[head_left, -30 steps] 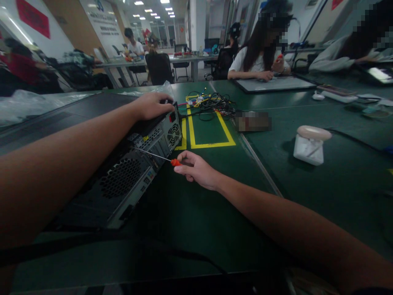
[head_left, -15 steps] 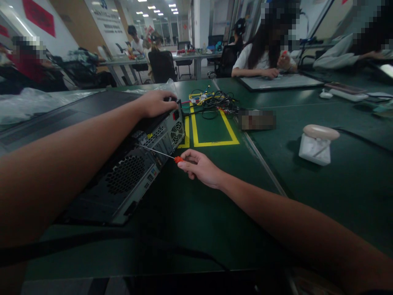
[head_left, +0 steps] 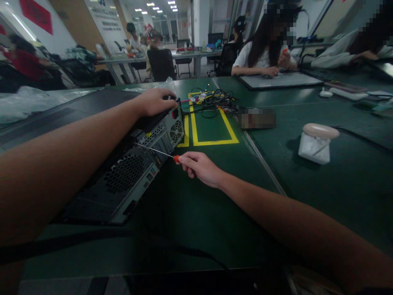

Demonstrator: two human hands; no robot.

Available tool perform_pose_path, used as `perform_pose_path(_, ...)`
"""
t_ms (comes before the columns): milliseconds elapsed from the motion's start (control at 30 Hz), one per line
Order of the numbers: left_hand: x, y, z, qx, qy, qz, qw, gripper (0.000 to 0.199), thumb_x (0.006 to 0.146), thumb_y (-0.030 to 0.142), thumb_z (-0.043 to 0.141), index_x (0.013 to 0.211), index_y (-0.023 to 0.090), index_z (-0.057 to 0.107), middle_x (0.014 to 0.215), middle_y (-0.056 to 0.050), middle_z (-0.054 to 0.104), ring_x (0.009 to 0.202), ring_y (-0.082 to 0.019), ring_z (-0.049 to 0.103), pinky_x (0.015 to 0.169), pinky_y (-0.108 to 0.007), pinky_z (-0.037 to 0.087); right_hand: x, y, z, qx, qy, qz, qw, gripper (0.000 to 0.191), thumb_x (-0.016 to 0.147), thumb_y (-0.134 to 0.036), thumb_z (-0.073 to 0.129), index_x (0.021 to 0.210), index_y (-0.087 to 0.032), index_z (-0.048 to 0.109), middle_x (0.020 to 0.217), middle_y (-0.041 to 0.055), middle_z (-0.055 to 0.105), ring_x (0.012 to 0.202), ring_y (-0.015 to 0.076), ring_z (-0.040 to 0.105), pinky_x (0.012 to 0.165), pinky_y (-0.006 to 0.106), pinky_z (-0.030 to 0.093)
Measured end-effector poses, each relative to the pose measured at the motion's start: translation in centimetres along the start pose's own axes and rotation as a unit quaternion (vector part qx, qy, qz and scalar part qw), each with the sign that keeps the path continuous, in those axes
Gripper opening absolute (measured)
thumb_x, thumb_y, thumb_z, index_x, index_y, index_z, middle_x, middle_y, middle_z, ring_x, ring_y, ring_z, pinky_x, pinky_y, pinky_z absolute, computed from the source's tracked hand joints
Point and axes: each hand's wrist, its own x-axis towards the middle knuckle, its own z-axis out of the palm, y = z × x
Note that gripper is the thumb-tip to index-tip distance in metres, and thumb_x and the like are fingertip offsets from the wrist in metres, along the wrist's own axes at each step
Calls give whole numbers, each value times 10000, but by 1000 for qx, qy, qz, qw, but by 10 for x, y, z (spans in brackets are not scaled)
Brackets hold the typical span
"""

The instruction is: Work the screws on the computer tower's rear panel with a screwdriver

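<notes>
the right hand point(head_left: 201, 167) is pinching the screwdriver point(head_left: 155, 150) by its handle point(head_left: 176, 158); the shaft is slanting leftward and slightly away from that grip, toward the back of the case point(head_left: 125, 172) on the table point(head_left: 196, 221). tip contact is unclear. the left hand point(head_left: 156, 102) is draping over the case's top edge; i cannot tell if it is clasping.

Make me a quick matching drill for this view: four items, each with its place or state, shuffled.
1. left hand
2. right hand
3. screwdriver
4. cables

A. tangled by the yellow tape
B. closed around an orange handle
C. resting on top of the computer case
D. shaft pointing at the case's rear panel

Pairs: 1-C, 2-B, 3-D, 4-A
</notes>
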Motion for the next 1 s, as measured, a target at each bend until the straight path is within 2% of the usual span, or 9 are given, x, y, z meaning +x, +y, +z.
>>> perform_pose_path(133,-3,2,-2,7,-9,-3,1000,688,928,578,577,1487,211,741,1404,-112,758,1290,-419,649,1121,-506,490,-1,0,1,7,-5,4,1000,341,916,-490,837,941,-176,708,728,-50,567,562,65,434,488,188,322)
perform_pose_path(267,-6,1,-2,13,-11,15,1000,670,1019,547,510,1538,160,682,1480,-100,713,1254,-324,633,1152,-463,461,-1,0,1,26,-5,-17,999,382,805,-359,913,1001,-221,616,829,-57,611,595,69,441,492,177,336)
perform_pose_path(367,-7,1,-2,20,-10,17,1000,666,1032,530,505,1538,130,671,1481,-126,708,1234,-295,624,1153,-447,454,-2,-1,1,19,-6,-20,1000,397,773,-279,907,984,-227,574,903,-50,624,612,66,447,492,179,366)
perform_pose_path(633,-9,9,-6,29,-24,8,999,694,1014,514,486,1550,105,655,1508,-150,693,1274,-319,627,1141,-451,456,-1,1,1,10,-11,-39,999,364,802,-312,902,951,-217,584,940,-37,632,632,66,470,502,182,421)
perform_pose_path(833,-8,8,-5,21,-22,7,1000,757,983,559,491,1558,95,654,1523,-181,681,1300,-361,625,1137,-481,458,0,3,0,10,-10,-41,999,387,782,-331,919,954,-215,593,946,-34,636,635,65,483,504,183,433)
perform_pose_path(1000,-8,6,-5,13,-23,17,1000,765,977,589,501,1543,102,667,1512,-177,691,1300,-357,631,1146,-467,450,-1,1,-1,8,-10,-35,999,378,798,-349,917,959,-213,603,953,-33,640,621,60,505,509,191,438)
